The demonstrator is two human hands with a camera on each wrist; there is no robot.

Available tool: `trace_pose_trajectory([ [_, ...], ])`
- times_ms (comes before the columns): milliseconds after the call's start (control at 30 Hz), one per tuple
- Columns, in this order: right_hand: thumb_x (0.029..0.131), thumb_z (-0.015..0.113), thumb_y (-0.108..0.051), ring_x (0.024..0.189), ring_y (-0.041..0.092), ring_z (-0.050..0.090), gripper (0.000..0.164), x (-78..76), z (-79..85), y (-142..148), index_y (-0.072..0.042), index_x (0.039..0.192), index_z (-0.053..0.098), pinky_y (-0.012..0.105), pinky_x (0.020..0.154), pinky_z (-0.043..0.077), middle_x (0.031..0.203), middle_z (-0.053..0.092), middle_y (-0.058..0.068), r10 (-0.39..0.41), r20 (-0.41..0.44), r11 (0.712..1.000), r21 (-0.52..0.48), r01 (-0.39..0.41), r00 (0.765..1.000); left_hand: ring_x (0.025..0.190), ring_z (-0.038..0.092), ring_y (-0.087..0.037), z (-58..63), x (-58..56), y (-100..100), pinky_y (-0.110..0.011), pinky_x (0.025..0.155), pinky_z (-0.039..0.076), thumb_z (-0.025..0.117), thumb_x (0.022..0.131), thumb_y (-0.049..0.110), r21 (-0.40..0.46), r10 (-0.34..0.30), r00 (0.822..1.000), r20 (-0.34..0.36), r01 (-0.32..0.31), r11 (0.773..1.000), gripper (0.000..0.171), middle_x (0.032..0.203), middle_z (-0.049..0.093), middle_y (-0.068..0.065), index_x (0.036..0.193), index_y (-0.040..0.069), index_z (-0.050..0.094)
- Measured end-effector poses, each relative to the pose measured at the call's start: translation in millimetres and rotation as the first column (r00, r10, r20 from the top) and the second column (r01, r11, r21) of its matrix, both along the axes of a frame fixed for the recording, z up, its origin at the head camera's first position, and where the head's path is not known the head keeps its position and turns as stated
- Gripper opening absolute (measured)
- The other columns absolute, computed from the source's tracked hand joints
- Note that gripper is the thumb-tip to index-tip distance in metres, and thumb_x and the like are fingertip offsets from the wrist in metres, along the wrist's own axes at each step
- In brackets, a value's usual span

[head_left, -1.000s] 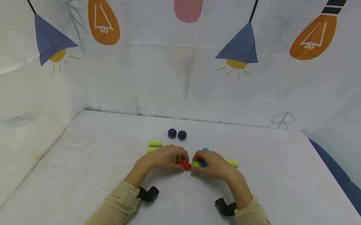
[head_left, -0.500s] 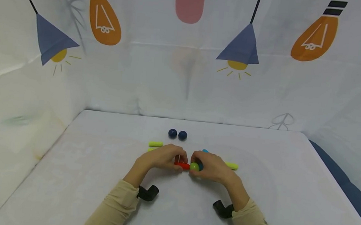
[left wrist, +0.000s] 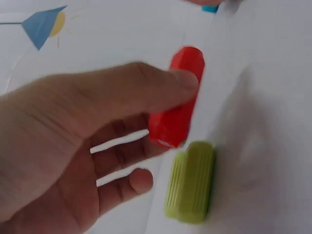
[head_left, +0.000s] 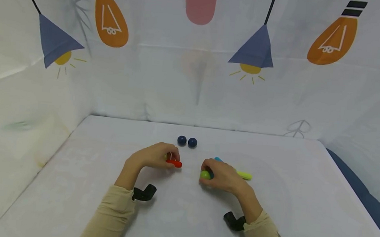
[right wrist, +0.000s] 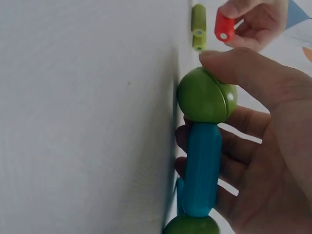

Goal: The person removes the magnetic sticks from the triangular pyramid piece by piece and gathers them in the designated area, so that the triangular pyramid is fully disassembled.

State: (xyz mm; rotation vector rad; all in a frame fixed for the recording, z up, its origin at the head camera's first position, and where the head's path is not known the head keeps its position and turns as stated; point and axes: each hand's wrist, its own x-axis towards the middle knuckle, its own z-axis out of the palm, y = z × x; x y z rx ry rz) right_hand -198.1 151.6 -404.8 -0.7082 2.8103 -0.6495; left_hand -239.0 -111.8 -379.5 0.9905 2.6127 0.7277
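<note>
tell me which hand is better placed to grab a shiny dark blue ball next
Probably the left hand: it is nearer the two shiny dark blue balls and pinches only a short red faceted rod. The right hand is farther away, holding a green ball joined to a blue faceted rod.

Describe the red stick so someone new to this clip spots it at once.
Over the white table, find the person's left hand. It holds a short, faceted red stick. Colour sets it apart: nearby lie two yellow-green sticks, and the right hand holds a blue stick with green balls.
</note>
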Motion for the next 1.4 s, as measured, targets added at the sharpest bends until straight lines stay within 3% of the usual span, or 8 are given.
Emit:
trace_pose_trajectory([
  [167, 0.079, 0.074, -0.038, 0.080, 0.006, 0.048, 0.027, 0.8, 3.9, 3.0, -0.024, 0.095, 0.059, 0.025, 0.070, 0.042, 0.087, 0.055, -0.014, 0.034, -0.029, 0.999, -0.007, -0.034, 0.999, 0.075, 0.054, -0.012, 6.3, 1.1, -16.5, -0.026, 0.069, 0.045, 0.073, 0.077, 0.010, -0.020, 0.090, 0.996, 0.002, -0.090, 0.996, 0.013, 0.083, 0.062, 0.002, 0.087, 0.016, 0.066],
  [367, 0.081, 0.073, -0.035, 0.091, 0.009, 0.057, 0.030, -1.9, 12.8, 17.6, -0.019, 0.105, 0.062, 0.031, 0.083, 0.048, 0.096, 0.062, -0.010, 0.086, -0.004, 0.995, -0.053, -0.086, 0.996, 0.079, 0.053, -0.011, 3.0, -0.8, -21.7, -0.028, 0.073, 0.045, 0.077, 0.077, 0.015, -0.056, 0.169, 0.985, 0.041, -0.167, 0.984, 0.013, 0.084, 0.062, 0.005, 0.085, 0.018, 0.067],
  [633, 0.087, 0.068, -0.024, 0.091, 0.015, 0.058, 0.024, -6.6, 20.0, 39.6, -0.012, 0.107, 0.062, 0.032, 0.081, 0.048, 0.097, 0.064, -0.001, 0.100, 0.022, 0.989, -0.112, -0.097, 0.995, 0.079, 0.052, -0.013, 1.1, -1.4, -23.9, -0.029, 0.071, 0.044, 0.076, 0.078, 0.015, -0.094, 0.209, 0.977, 0.048, -0.204, 0.974, 0.013, 0.083, 0.061, 0.003, 0.085, 0.016, 0.066],
  [800, 0.086, 0.069, -0.019, 0.086, 0.013, 0.055, 0.016, -9.2, 13.1, 38.9, -0.014, 0.100, 0.065, 0.026, 0.076, 0.045, 0.093, 0.063, -0.003, 0.142, 0.018, 0.988, -0.067, -0.140, 0.990, 0.077, 0.051, -0.014, -0.9, -2.5, -25.3, -0.029, 0.069, 0.042, 0.076, 0.078, 0.016, -0.095, 0.229, 0.972, 0.057, -0.223, 0.970, 0.012, 0.082, 0.059, 0.002, 0.085, 0.016, 0.067],
  [1067, 0.085, 0.069, -0.020, 0.086, 0.012, 0.052, 0.014, -8.1, 10.7, 34.0, -0.017, 0.099, 0.067, 0.031, 0.079, 0.041, 0.093, 0.063, -0.006, 0.155, -0.028, 0.988, -0.017, -0.155, 0.988, 0.069, 0.050, -0.012, 2.5, -1.5, -17.9, -0.027, 0.062, 0.041, 0.072, 0.083, 0.020, -0.039, 0.168, 0.986, 0.009, -0.168, 0.985, 0.010, 0.078, 0.057, 0.002, 0.087, 0.016, 0.063],
  [1233, 0.087, 0.068, -0.022, 0.087, 0.012, 0.053, 0.013, -7.1, 9.3, 29.1, -0.018, 0.099, 0.066, 0.034, 0.080, 0.040, 0.094, 0.064, -0.006, 0.158, -0.047, 0.987, -0.013, -0.159, 0.986, 0.067, 0.050, -0.009, 0.5, 6.9, 14.2, -0.025, 0.061, 0.042, 0.066, 0.088, 0.028, 0.006, 0.077, 0.995, -0.060, -0.077, 0.997, 0.010, 0.077, 0.057, 0.005, 0.092, 0.020, 0.063],
  [1400, 0.088, 0.066, -0.022, 0.087, 0.012, 0.053, 0.013, -6.8, 7.0, 24.6, -0.018, 0.100, 0.066, 0.038, 0.081, 0.040, 0.094, 0.064, -0.006, 0.163, -0.078, 0.986, -0.007, -0.164, 0.984, 0.080, 0.056, -0.009, -12.7, 19.1, 54.2, -0.022, 0.067, 0.045, 0.064, 0.088, 0.042, 0.009, -0.026, 0.995, -0.092, 0.027, 1.000, 0.030, 0.093, 0.059, 0.007, 0.109, 0.020, 0.061],
])
